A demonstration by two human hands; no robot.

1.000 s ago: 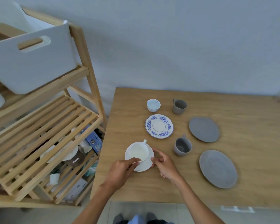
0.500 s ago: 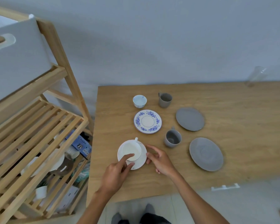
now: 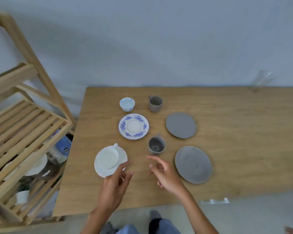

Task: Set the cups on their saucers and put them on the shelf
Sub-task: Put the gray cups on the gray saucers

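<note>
Over table (image 3: 227,157), open hands (fingers (image 3: 153,157) spread)

1. White cup (image 3: 108,158) sits upright on its white saucer (image 3: 105,171), near my table edge.
2. Blue-patterned cup (image 3: 127,104) stands behind its empty floral saucer (image 3: 133,126).
3. Two grey cups (image 3: 155,103) (image 3: 156,146) stand apart from two bare grey saucers (image 3: 180,125) (image 3: 193,164).
4. Slatted wooden shelf (image 3: 24,132) stands left.

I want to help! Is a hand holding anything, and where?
Nothing is held. The left hand hovers open by the saucer under the white cup; the right hand is open too.
</note>
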